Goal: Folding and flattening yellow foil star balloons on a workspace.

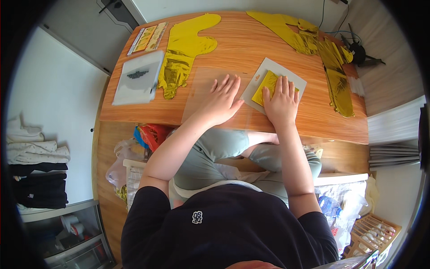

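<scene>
My right hand lies flat, fingers stretched out, on a folded piece of shiny gold foil, pressing it onto a pale card with a small hanging hole. The card sits tilted on the table, and part of the foil is hidden under my palm. To the left, my left hand rests with spread fingers on a thin clear plastic sleeve, which lies flat near the table's front edge. Nothing is gripped by either hand.
Flat gold foil balloons lie on the wooden table: one far left, others far right. A stack of clear bags and printed cards are at the left. A black antenna device with cables stands back right.
</scene>
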A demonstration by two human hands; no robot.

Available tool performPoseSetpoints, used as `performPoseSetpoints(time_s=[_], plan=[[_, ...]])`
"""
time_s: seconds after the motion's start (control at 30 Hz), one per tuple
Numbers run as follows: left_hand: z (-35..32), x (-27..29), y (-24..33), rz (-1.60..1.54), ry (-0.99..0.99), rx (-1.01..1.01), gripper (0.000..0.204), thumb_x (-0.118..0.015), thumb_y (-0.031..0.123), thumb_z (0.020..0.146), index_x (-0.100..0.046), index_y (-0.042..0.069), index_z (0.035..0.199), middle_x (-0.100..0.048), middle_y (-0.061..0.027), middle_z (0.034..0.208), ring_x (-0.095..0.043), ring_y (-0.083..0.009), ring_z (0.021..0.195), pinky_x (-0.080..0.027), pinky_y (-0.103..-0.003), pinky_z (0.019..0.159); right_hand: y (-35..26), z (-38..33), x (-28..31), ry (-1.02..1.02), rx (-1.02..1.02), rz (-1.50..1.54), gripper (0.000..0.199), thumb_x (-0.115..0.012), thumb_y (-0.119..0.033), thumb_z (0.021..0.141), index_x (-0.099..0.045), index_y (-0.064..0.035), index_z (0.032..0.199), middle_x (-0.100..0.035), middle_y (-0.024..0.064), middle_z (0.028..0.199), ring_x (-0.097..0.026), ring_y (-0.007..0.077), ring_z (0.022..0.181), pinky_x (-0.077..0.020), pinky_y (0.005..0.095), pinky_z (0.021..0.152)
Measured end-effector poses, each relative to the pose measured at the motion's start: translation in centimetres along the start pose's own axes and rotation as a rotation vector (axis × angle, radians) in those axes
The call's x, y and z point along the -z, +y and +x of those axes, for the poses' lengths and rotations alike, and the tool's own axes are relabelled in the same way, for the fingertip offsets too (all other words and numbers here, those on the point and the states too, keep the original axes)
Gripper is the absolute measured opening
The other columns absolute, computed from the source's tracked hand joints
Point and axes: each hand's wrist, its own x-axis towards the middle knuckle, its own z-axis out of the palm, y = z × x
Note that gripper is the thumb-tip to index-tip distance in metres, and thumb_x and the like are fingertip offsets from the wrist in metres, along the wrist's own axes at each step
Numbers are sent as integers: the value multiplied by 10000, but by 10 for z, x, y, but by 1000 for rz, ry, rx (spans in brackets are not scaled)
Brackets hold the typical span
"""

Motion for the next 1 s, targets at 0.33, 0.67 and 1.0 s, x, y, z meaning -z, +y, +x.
performPoseSetpoints(time_s=[0.33, 0.67, 1.0], plan=[[18, 5, 10, -53, -22, 78, 759, -370, 503, 1118, -193, 8, 1666, -211, -174, 1741, -146, -307, 1627, -134, -516, 1316, 3, -27, 19, -35, 100, 63, 739, -563, -506, 1015, -449, -24, 1563, -445, 157, 1632, -377, 372, 1525, -271, 537, 1260], [23, -14, 10, -43, 141, 2, 809, -493, 528, 1062, -308, -32, 1615, -302, -236, 1691, -237, -382, 1593, -166, -598, 1283, 12, -46, 32, -101, 210, 99, 749, -590, -502, 1002, -450, -36, 1572, -438, 153, 1641, -363, 359, 1541, -253, 518, 1272], [22, -19, 11, -1, 289, -29, 671, -467, 416, 1085, -364, -13, 1590, -429, -237, 1619, -353, -395, 1541, -184, -623, 1268, 6, -38, 28, -97, 210, 91, 747, -584, -514, 1002, -460, -39, 1566, -444, 143, 1638, -368, 353, 1537, -258, 511, 1275]])
